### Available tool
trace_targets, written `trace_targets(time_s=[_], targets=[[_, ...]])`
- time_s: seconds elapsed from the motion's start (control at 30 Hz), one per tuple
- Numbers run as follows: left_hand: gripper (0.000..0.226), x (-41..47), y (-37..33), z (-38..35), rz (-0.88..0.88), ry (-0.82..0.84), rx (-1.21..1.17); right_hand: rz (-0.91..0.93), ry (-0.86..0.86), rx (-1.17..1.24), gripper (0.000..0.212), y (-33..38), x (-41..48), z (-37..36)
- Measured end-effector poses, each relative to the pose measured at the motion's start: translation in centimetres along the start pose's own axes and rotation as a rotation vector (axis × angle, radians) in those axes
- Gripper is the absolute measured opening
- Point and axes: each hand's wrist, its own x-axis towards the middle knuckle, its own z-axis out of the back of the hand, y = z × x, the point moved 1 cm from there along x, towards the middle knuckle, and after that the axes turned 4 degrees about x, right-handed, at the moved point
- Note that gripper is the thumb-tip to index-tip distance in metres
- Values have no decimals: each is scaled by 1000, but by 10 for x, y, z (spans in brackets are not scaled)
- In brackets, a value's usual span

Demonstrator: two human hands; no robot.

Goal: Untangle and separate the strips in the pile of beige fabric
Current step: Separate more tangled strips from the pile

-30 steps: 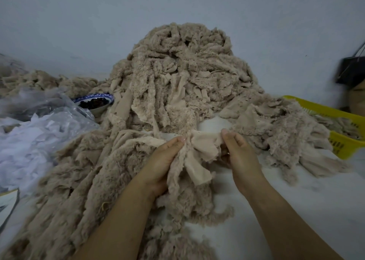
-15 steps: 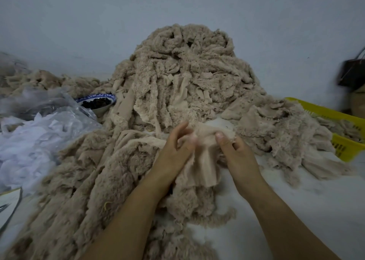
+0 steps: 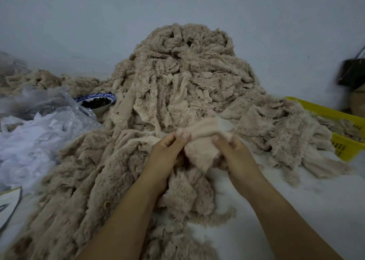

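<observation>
Head camera looks down at a white bench (image 3: 296, 204) that carries a big pile of beige fabric (image 3: 183, 72). Both hands meet just before the foot of this pile. The left hand (image 3: 167, 153) pinches one beige strip (image 3: 201, 141), thumb on top and fingers curled under. The right hand (image 3: 235, 155) pinches the same strip just beside it, so each grip is closed on this one piece. The strip is held a little over the bench, between the big pile and the flatter heap of strips (image 3: 79, 180) that lies left of the left forearm.

One second ago the hands were further apart and the strip hung bunched between them. Half a second ago the left fingers were spread open on it. Now the left grip is closed again, the hands are near together, and the upper edge of the strip looks flatter. It seems the person has found an edge and is ready to peel this piece away. Its lower end touches the fluffy fabric below, so it is probably not free yet.

At the left are a plastic bag (image 3: 39, 133) with white scraps and a bowl (image 3: 98, 109). At the right a yellow basket (image 3: 325, 109) holds more beige fabric.
</observation>
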Motion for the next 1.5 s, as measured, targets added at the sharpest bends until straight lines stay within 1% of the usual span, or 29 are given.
trace_targets(time_s=[0.07,0.13,0.2,0.27,0.33,0.4,0.43,0.5,0.53,0.57,0.6,0.63,0.7,0.73,0.77,0.8,0.83,0.87,0.9,0.97,1.0,1.07,1.1,1.17,1.23,1.33,1.4,1.47,1.5], targets=[[24,4,-1,3,-43,2,11,-72,-169,375,6,6,7,9],[26,7,-2,8,-68,26,-29,-106,-267,614,12,11,10,21],[29,7,-3,11,-71,31,-11,-112,-268,670,25,13,11,29],[34,7,0,10,-51,-8,87,-156,-221,652,34,13,8,28],[38,8,3,9,-27,-65,189,-234,-190,581,36,8,7,23],[37,10,6,8,-23,-117,283,-269,-197,505,31,7,9,19],[36,12,7,9,-32,-158,364,-243,-207,530,28,8,12,21],[30,13,12,12,-75,-270,577,-100,-222,781,27,13,17,31],[28,13,14,14,-103,-335,655,-29,-227,884,34,15,19,38],[28,13,15,15,-119,-391,702,-11,-236,905,46,15,20,42],[31,13,16,16,-120,-422,735,-40,-247,825,54,12,19,42],[36,14,16,17,-100,-423,780,-83,-246,679,54,6,18,37],[47,15,17,16,-33,-331,929,-111,-194,339,38,-7,15,20],[49,15,18,16,-25,-257,991,-115,-128,154,31,-11,12,10],[45,14,19,13,-44,-176,1009,-128,-45,-44,30,-14,8,2],[35,13,19,10,-85,-96,980,-149,37,-231,31,-19,6,-5],[25,11,19,6,-120,-15,917,-163,88,-370,33,-23,4,-8],[25,9,19,2,-152,75,850,-172,109,-417,35,-26,3,-9],[35,7,19,-1,-182,168,787,-182,127,-363,37,-27,3,-10],[44,3,19,-7,-161,319,694,-221,157,-122,38,-28,3,-9],[43,2,19,-9,-130,372,669,-244,137,-46,35,-27,4,-8],[35,1,17,-10,-72,402,651,-266,40,35,32,-24,6,-4],[31,1,17,-8,-51,398,673,-250,-15,93,35,-21,7,-2],[33,2,17,-3,-41,372,776,-187,-92,315,38,-15,11,2],[37,6,18,5,-62,286,923,-141,-116,537,40,-7,14,7],[50,13,16,15,-61,140,1090,-106,-115,699,42,0,16,17],[56,13,16,17,-67,104,1064,-96,-134,742,41,0,18,20],[57,11,13,19,-64,101,886,-89,-165,738,41,0,19,22],[54,9,10,19,-53,132,797,-89,-177,727,41,-1,20,22]])
